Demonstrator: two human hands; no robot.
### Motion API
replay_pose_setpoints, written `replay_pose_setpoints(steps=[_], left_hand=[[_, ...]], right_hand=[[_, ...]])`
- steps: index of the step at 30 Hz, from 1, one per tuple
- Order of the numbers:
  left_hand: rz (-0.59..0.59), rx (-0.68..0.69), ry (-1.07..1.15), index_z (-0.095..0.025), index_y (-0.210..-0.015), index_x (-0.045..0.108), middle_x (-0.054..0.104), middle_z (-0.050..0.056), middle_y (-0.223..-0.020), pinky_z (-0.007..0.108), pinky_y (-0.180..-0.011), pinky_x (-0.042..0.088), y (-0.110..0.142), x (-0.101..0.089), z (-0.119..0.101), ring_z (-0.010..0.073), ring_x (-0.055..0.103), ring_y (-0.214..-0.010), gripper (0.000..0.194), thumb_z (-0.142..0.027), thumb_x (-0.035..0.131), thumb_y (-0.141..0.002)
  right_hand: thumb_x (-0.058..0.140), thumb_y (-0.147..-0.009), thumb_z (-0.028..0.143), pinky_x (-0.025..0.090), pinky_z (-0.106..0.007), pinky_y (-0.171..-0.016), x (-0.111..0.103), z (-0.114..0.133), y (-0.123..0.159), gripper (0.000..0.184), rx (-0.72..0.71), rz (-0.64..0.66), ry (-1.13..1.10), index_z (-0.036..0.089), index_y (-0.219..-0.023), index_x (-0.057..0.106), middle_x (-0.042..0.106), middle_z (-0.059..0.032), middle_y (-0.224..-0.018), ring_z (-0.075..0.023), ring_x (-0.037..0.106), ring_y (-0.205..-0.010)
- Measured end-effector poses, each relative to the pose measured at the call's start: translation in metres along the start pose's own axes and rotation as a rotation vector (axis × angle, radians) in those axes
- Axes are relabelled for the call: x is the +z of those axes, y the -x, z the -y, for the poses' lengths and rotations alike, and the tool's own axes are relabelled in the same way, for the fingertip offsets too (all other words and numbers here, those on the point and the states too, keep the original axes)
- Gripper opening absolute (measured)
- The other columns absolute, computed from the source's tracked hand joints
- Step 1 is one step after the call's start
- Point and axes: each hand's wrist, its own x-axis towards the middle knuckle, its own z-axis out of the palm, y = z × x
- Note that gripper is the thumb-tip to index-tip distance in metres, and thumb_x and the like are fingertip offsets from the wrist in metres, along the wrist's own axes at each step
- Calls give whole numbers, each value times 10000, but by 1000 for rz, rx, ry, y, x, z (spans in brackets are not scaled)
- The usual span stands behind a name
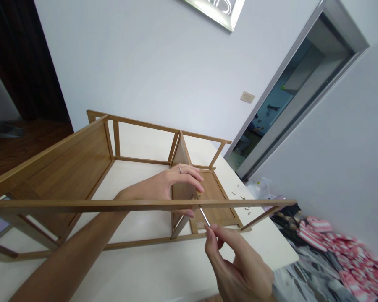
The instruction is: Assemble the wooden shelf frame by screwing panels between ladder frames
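A smooth white table (pixel 129 272) supports the brown wooden frame (pixel 138 205), straight-barred with flat, grained panels. The right hand (pixel 239 264) pinches a thin, shiny metal rod (pixel 204 217), tip against the near bar. Beyond, the left hand (pixel 171 179) curves around the middle panel (pixel 181 153); its grip cannot be told.

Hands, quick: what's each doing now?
Left hand: curved by the brown rectangular wooden panel; grip can't be told.
Right hand: closed on a thin silver metal rod.
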Motion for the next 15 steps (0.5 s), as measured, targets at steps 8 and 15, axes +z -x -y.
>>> replay_pose_setpoints(steps=[8, 15], left_hand=[[-9, 2, -1, -287, -1192, 744, 663, 91, -1401, 416, -1252, 432, 0, 0, -3, 277, 530, -1451, 451, -427, 916, -799], [-15, -15, 28, -284, -1191, 754, 668, 90, -1401, 418, -1260, 423, -1, 0, -4, 289, 534, -1446, 515, -483, 938, -753]], right_hand=[[714, -916, 72, 548, -263, -524, 2, -4, -2, 276, -128, 26, 120, 281, -1096, 715, 721, 15, -709, -128, 596, -503], [726, -884, 5, 477, -275, -500, -3, 5, -15, 337, -369, 124, 334, 230, -1131, 684, 639, 37, -609, -118, 553, -464]])
